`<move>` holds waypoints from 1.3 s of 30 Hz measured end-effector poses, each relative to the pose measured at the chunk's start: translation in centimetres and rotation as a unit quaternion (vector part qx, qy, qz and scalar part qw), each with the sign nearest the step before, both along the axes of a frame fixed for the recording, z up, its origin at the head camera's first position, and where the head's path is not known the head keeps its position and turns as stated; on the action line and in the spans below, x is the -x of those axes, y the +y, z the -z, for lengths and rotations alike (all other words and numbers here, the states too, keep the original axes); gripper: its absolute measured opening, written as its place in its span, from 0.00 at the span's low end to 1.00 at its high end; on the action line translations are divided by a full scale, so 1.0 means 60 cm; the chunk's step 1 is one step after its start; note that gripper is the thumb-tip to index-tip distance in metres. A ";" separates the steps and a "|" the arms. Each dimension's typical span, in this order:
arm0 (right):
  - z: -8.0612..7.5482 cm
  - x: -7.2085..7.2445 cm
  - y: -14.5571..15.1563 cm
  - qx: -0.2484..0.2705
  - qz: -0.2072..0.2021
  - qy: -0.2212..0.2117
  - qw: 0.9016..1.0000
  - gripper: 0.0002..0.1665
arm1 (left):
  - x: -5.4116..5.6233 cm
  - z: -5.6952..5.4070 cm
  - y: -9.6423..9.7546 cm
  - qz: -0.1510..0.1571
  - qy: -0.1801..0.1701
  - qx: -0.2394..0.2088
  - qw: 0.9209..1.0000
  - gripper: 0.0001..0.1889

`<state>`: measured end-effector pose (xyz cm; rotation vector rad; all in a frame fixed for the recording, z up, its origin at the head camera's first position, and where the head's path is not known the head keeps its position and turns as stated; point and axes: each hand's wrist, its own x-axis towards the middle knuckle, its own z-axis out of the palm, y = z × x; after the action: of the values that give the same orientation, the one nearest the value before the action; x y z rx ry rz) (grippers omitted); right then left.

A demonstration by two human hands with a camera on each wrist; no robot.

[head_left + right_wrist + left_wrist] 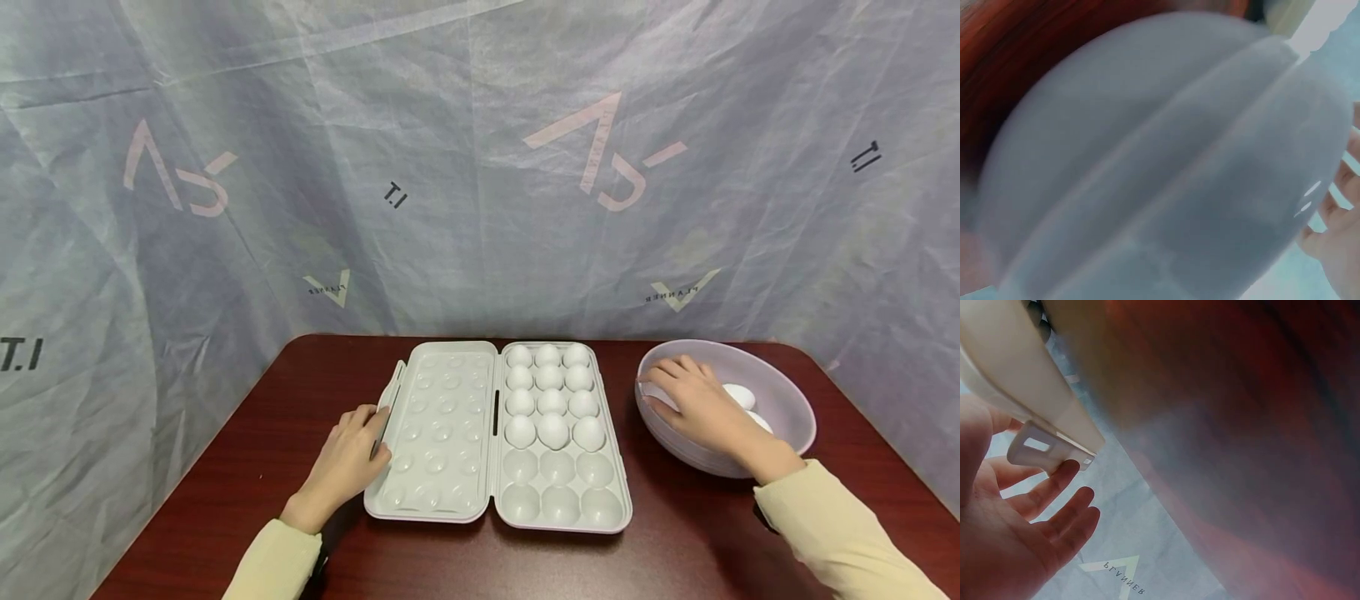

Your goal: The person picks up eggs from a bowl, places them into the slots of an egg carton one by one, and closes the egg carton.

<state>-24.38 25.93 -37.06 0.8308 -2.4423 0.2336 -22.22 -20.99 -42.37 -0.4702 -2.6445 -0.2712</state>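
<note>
An egg box lies unfolded on the table. White eggs fill its back rows of cups, and the two front rows are bare. My left hand holds the latch flap on the left edge of the lid, with thumb and fingers about it. To the right stands a pale lilac bowl with white eggs inside. My right hand reaches over the bowl near its left rim, fingers spread and bent downward. No egg shows in its grasp. The bowl's wall fills most of the right wrist view.
The dark red wooden table carries the box and the bowl. Behind it hangs a grey printed cloth, which also closes off both sides. A strip of tabletop separates the box from the bowl.
</note>
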 end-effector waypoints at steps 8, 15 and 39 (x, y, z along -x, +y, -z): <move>0.010 -0.003 0.034 0.008 0.028 -0.035 0.999 0.14 | 0.000 0.001 -0.002 0.004 0.004 -0.002 1.000 0.24; 0.020 -0.006 0.057 -0.002 0.046 -0.081 0.996 0.13 | 0.001 0.003 -0.002 0.003 0.004 -0.003 1.000 0.24; 0.034 -0.012 0.085 -0.016 0.059 -0.162 0.985 0.15 | 0.001 0.006 -0.003 0.002 0.000 -0.005 1.000 0.24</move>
<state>-23.67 31.05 -39.07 0.7038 -2.7942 0.3071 -22.30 -21.15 -42.75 -0.4733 -2.6414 -0.2862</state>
